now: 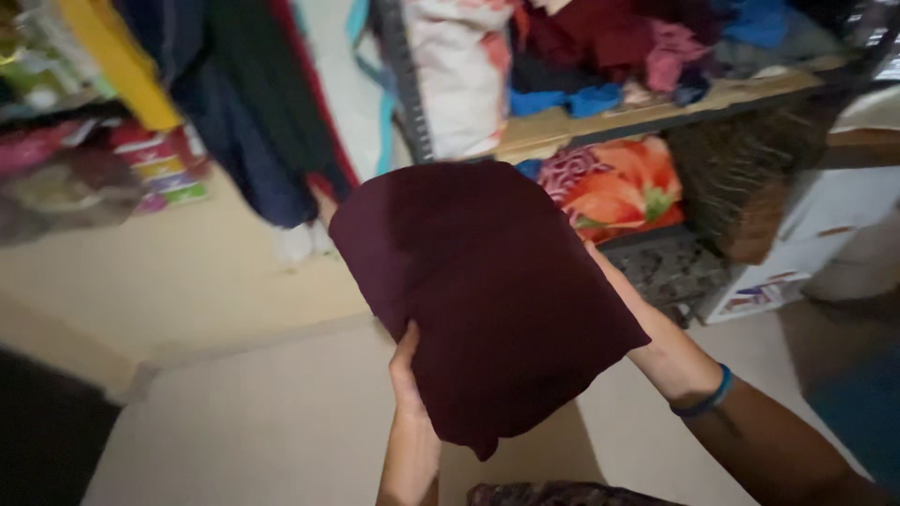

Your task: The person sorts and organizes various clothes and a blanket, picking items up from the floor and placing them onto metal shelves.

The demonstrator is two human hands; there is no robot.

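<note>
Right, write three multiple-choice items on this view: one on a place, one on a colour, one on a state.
1. Where is the orange flowered fabric?
A. under the wooden shelf
B. on the floor by the hands
C. hung beside the yellow cloth

2. What colour is the wristband?
A. red
B. blue
C. white

3. How is the maroon cloth held?
A. crumpled in one fist
B. folded flat between both hands
C. lying on the floor

Answers:
1 A, it sits just below the wooden shelf.
2 B, a blue band circles the right wrist.
3 B, the left hand grips its lower edge and the right hand supports the other side, mostly hidden behind it.
</note>
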